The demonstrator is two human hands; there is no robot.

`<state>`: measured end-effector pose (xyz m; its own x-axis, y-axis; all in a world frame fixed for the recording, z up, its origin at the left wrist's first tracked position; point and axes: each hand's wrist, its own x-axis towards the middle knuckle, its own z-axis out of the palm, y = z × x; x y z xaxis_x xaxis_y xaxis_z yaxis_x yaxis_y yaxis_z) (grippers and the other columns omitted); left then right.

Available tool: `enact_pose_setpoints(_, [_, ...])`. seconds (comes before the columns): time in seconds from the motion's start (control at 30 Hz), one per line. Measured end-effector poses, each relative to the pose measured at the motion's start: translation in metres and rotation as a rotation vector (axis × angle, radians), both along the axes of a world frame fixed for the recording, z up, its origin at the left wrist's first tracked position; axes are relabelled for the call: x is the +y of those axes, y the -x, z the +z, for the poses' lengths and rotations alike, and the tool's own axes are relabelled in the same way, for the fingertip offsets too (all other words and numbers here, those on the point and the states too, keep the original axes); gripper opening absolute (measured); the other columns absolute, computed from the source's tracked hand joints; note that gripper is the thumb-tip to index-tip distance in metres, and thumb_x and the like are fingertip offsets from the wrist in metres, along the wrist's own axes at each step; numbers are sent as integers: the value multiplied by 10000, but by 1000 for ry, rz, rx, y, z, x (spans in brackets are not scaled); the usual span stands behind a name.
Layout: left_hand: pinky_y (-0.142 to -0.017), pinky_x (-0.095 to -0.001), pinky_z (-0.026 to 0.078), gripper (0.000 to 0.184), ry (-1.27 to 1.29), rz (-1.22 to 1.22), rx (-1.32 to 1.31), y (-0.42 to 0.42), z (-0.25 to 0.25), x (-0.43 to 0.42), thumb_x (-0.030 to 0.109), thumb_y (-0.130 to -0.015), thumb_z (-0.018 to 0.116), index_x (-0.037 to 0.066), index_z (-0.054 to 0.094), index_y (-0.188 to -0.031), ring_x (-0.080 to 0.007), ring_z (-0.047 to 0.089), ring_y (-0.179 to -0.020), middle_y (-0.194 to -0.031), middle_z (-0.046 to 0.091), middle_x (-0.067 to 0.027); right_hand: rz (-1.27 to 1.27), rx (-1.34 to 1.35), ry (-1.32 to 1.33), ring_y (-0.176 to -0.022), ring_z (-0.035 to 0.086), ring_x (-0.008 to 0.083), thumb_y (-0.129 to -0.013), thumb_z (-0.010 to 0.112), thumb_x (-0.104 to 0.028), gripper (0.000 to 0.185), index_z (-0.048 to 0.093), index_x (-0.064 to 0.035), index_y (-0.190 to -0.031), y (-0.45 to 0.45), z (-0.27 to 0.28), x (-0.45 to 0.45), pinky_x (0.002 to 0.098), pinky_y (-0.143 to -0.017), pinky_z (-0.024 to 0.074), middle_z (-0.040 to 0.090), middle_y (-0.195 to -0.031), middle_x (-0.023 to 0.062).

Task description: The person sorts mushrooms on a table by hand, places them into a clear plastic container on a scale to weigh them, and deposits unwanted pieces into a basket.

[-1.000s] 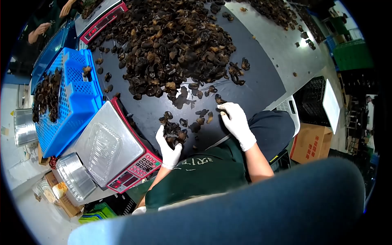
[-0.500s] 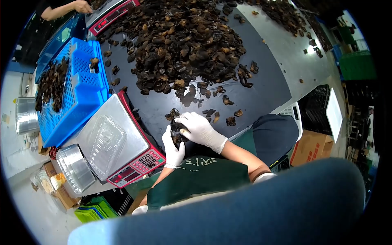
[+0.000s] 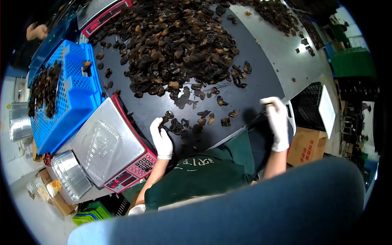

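Note:
My left hand (image 3: 162, 141), in a white glove, rests at the near edge of the dark table, thumb and fingers apart. Its fingertips touch or lie beside a dark, wrinkled piece of wood ear mushroom (image 3: 168, 115). More loose pieces (image 3: 177, 127) lie just to its right. Out past the table's right side is my gloved right hand (image 3: 277, 122), fingers curled; whatever may be in them is hidden. A large heap of wood ear mushrooms (image 3: 179, 45) covers the table's far part. Left of my left hand stands a scale (image 3: 118, 143) with a clear plastic tray (image 3: 102, 143) on it.
A blue crate (image 3: 79, 98) with mushrooms stands at the left, metal tins (image 3: 71, 173) near it. Black crates (image 3: 310, 102) and a cardboard box (image 3: 306, 145) are on the right. Another person's hand (image 3: 38, 32) shows at top left, near a second scale (image 3: 106, 18).
My hands have separated: the right swung away to the right, the left shifted slightly left. Dark pieces that were between them now lie on the table. The other person's hand moved left.

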<state>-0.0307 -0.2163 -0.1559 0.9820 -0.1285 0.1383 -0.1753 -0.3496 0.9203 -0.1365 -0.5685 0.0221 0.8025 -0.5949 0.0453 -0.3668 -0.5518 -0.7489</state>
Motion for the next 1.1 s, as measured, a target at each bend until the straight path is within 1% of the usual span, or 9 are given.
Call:
enact_pose_setpoints(0.1, [-1116, -448, 317, 486, -261, -106, -48, -12, 3, -14, 9, -862, 533, 45, 521, -1347, -374, 435, -1288, -1385, 482, -211, -314, 224, 385, -788, 668, 224, -831, 538, -59, 227, 690, -54, -999, 47, 11, -74, 322, -744, 522, 706, -888, 123])
enact_pose_setpoints(0.17, [-1108, -498, 284, 604, -365, -258, -136, -17, -6, -20, 206, -819, 663, 105, 500, -1392, -445, 353, -1315, -1461, 406, -209, -298, 459, 722, -840, 669, 305, -837, 578, -105, 217, 681, -78, -1026, 76, 5, -97, 389, -775, 531, 705, -918, 143])
enact_pose_setpoints(0.27, [-1059, -526, 315, 738, -650, -449, -257, -13, 20, -30, 394, -716, 763, 176, 527, -1380, -470, 368, -1285, -1443, 443, -168, -223, 190, 553, -972, 656, 324, -844, 588, -115, 272, 679, -93, -1099, 48, 16, -46, 397, -878, 516, 692, -1078, 137])
enact_pose_setpoints(0.47, [-878, -416, 456, 276, -620, -548, -319, -11, 21, -28, 204, -769, 722, 138, 653, -1028, -340, 520, -1061, -1165, 587, -81, 428, 40, 41, -922, 670, 284, -820, 616, -57, 259, 684, -99, -1067, -23, -53, 116, 356, -805, 558, 690, -1001, 104])
enact_pose_setpoints(0.57, [-814, -381, 498, 183, -489, -469, -295, -7, 18, -26, 125, -769, 705, 85, 613, -923, -300, 575, -941, -1021, 612, -91, 579, 51, 297, -806, 649, 281, -806, 611, -78, 291, 626, -112, -1095, -28, -125, 166, 372, -674, 558, 591, -1067, 94])
enact_pose_setpoints(0.67, [-825, -329, 492, 166, -191, -365, -108, -10, 14, -20, 12, -778, 674, 38, 573, -906, -303, 611, -874, -955, 603, -125, 555, -14, 80, -773, 635, 297, -772, 622, -63, 212, 601, -90, -981, -27, -140, 162, 384, -677, 544, 584, -973, 111])
enact_pose_setpoints(0.8, [-762, -300, 492, 131, 61, -215, 184, -11, 31, -23, -6, -838, 643, 8, 595, -959, -168, 596, -800, -912, 618, -81, 172, 6, -92, -868, 644, 294, -782, 529, 17, 184, 601, -45, -939, -48, -91, 115, 360, -779, 522, 603, -928, 134])
enact_pose_setpoints(0.93, [-801, -287, 488, 172, 59, -230, 69, -26, 21, -31, 7, -834, 660, 2, 594, -992, -148, 590, -831, -925, 624, -73, 100, -102, 122, -1004, 607, 337, -787, 469, 20, 322, 615, -29, -1070, -73, -130, 59, 386, -911, 483, 618, -1049, 164])
enact_pose_setpoints(1.1, [-885, -364, 504, 206, -187, -262, -227, -55, 19, -65, 19, -759, 653, 88, 587, -942, -336, 617, -1002, -1179, 630, -139, 251, -22, 401, -984, 562, 344, -813, 562, -67, 335, 598, -73, -1146, -107, -149, 71, 433, -843, 496, 564, -1123, 153])
